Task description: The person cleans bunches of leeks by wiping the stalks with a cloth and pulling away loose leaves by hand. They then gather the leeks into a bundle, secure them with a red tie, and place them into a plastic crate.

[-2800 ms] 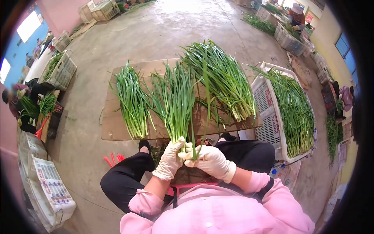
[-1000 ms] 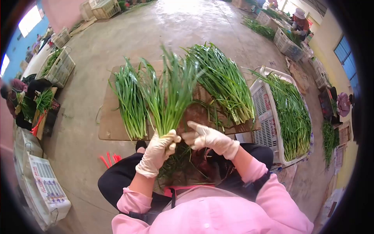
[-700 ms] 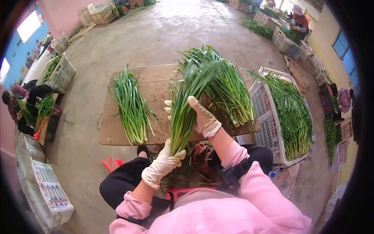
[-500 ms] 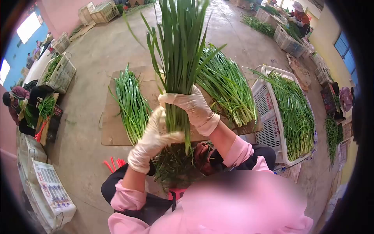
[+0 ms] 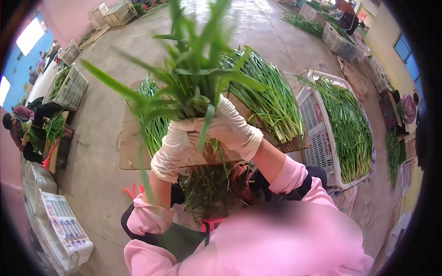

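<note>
From the head camera, I see both hands in thin whitish gloves, raised close to the lens in front of the chest. The left hand (image 5: 172,147) is clenched around the pale lower stalks of a bunch of long flat green leaves, chives by the look of them (image 5: 193,87). The right hand (image 5: 232,129) wraps the same stalks from the other side, just above and touching the left. The bunch stands upright between me and the brown wooden board (image 5: 131,158), with its leaf tips splaying outward and blurred.

I judge the bunch to be light, soft and floppy. The leaves would bruise or kink if squeezed, and single blades could slip out of a loose hold. The firmer pale stalk end, where the hands sit now, looks like the right place to grip it.

On the board lie a smaller laid-out green bundle (image 5: 152,124) on the left and a larger heap of the same greens (image 5: 267,101) on the right. A white slatted plastic crate (image 5: 313,133) full of greens stands beside the board. Loose green trimmings (image 5: 207,188) lie in the lap, below the hands.
</note>
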Tool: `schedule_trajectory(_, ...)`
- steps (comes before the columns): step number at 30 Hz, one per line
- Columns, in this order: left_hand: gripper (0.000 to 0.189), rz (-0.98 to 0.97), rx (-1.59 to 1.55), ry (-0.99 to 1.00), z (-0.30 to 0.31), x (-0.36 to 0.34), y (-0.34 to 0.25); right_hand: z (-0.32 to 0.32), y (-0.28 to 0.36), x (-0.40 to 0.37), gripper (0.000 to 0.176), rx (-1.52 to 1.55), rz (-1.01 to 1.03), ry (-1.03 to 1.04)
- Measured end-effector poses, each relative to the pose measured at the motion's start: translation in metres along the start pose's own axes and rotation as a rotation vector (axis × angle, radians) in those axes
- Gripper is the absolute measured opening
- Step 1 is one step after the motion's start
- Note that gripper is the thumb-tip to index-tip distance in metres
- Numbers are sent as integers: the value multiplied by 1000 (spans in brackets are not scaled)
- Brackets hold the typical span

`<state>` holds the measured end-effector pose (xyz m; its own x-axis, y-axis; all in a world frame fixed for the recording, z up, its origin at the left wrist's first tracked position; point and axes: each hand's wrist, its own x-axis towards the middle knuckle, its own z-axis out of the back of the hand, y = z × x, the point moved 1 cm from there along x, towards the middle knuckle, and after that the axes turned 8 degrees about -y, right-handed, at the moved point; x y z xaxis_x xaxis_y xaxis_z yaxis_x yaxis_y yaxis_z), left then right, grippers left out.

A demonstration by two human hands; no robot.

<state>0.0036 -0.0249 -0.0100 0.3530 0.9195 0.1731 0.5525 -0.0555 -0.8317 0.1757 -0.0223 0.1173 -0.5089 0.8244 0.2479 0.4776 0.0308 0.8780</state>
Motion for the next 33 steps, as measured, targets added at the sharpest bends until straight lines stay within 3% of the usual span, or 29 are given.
schedule_trajectory(1,44,-3,-282,-10,-18,1,-9,-13,8,-3,76,-13,47,-58)
schedule_trajectory(4,42,-43,-270,-329,-89,-13,-51,-38,19,-6,52,23,173,-152)
schedule_trajectory(5,41,-9,-300,-395,-98,-18,-57,-40,17,-3,56,65,104,-110)
schedule_trajectory(8,42,-80,71,-530,-95,-40,-56,-47,29,-5,63,22,-62,20)
schedule_trajectory(9,43,-112,275,-527,-99,-50,-58,-50,40,-8,80,-10,-91,74)
schedule_trajectory(10,44,-146,479,-521,-104,-56,-62,-44,33,-10,86,-136,17,49)
schedule_trajectory(11,46,-129,393,-574,-100,-60,-63,-39,22,-11,91,-261,122,25)
schedule_trajectory(14,51,-117,18,-752,-97,-69,-67,-24,13,-41,104,-571,38,46)
schedule_trajectory(16,51,-115,-144,-789,-90,-82,-70,-9,-24,-71,104,-846,-40,113)
schedule_trajectory(18,52,-144,-252,-805,-78,-94,-68,4,-49,-92,76,-596,-483,265)
schedule_trajectory(20,51,-158,-303,-781,-60,-108,-58,21,-65,-106,43,-163,-704,76)
schedule_trajectory(21,50,-169,-329,-772,-53,-115,-54,30,-68,-110,29,-9,-710,54)
schedule_trajectory(26,44,-181,-429,-900,-42,-132,-42,58,-33,-113,21,-212,-827,-2)
schedule_trajectory(27,44,-193,-441,-907,-35,-137,-43,62,-18,-114,20,-177,-826,-126)
schedule_trajectory(31,45,-197,-434,-937,-28,-149,-53,82,-4,-116,21,-343,-716,-243)
schedule_trajectory(33,44,-198,-410,-942,-31,-151,-56,81,-12,-115,25,-191,-647,-237)
